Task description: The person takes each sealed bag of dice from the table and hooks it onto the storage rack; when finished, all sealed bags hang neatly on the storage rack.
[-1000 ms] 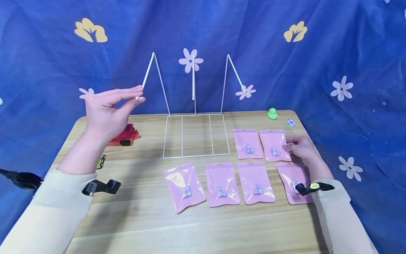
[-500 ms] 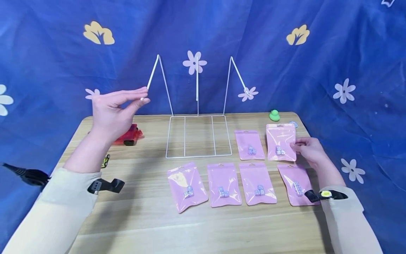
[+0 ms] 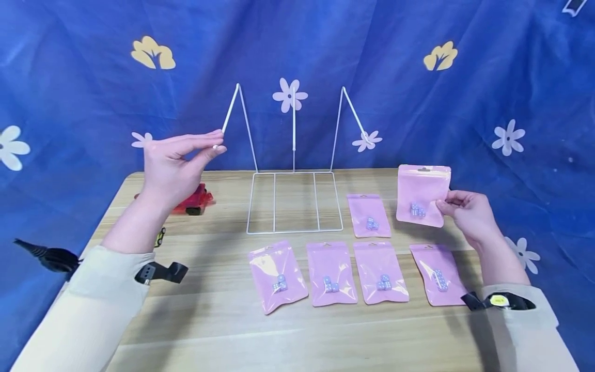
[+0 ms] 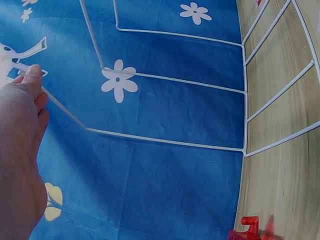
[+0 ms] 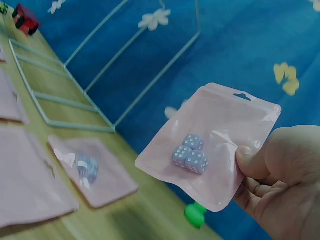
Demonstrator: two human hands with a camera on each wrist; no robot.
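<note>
My left hand [image 3: 178, 163] is raised at the left and pinches the tip of the left prong of a white wire rack [image 3: 294, 201] [image 4: 165, 142]. That rack stands at the back middle of the wooden table [image 3: 209, 320]. My right hand [image 3: 467, 209] [image 5: 280, 180] pinches the right edge of a pink pouch [image 3: 422, 195] [image 5: 212, 145] holding three dice, lifted off the table at the right. Several more pink pouches with dice lie flat: one [image 3: 369, 216] beside the rack and a row [image 3: 330, 272] in front.
A red toy car [image 3: 195, 199] [image 4: 250, 230] sits behind my left wrist, with a small yellow-black toy [image 3: 159, 236] nearer. A green toy [image 5: 195, 214] stands at the table's back right. A blue flowered cloth [image 3: 418, 77] hangs behind the table.
My right hand has picked the back-right pink pouch up off the table and raised it upright. My left hand has kept its pinch on the rack prong.
</note>
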